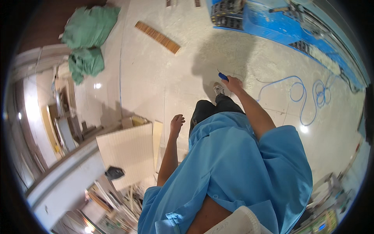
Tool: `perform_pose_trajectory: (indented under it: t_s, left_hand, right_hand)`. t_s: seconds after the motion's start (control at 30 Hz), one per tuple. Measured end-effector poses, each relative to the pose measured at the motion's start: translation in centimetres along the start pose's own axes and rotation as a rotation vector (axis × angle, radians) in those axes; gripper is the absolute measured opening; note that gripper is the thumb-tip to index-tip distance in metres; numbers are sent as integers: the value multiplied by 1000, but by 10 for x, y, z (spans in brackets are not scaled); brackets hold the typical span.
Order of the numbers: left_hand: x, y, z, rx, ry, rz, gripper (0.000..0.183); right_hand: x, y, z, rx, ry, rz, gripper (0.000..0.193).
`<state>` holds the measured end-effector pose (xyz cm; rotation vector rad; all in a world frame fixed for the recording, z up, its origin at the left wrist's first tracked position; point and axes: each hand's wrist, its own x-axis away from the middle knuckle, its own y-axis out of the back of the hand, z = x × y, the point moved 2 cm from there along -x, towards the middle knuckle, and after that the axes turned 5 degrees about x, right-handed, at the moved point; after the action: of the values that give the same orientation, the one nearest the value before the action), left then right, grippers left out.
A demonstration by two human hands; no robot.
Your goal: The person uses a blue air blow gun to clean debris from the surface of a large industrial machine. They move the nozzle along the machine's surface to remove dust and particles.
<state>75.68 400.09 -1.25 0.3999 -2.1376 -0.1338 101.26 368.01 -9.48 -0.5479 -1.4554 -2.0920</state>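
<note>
My right hand [234,84] is closed round a blue-handled tool [223,76] with a thin tip pointing away from me; its exact kind is too small to make out. It is held out over the pale floor, ahead of my shoe [218,89]. On the other side, my left hand [177,123] hangs beside my leg with loosely bent fingers apart and nothing in them. A large light-coloured board [126,152] stands to the left of that arm.
A blue hose [298,82] lies in loops on the floor at right, near a blue machine [269,25]. A slatted wooden strip [157,37] lies ahead. Green sacks [90,27] sit at the far left, and wood offcuts [132,201] are piled at lower left.
</note>
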Motion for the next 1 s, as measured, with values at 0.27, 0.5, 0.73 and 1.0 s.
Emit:
perform_pose_trajectory:
  t_s: [0.27, 0.5, 0.73, 1.0]
  left_hand:
    - [-114, 35, -85, -412, 2, 339, 31]
    - [-208, 54, -197, -757, -82, 371, 28]
    - [-183, -75, -273, -1022, -302, 502, 31]
    - [-31, -287, -227, -1100, -388, 881, 33]
  right_hand:
    - [113, -94, -82, -830, -771, -78, 62]
    - [263, -223, -86, -1723, -1633, -735, 58]
    - [286, -274, -77, -2026, -1428, -711, 54]
    - [319, -280, -156, -2130, -1476, -965, 52]
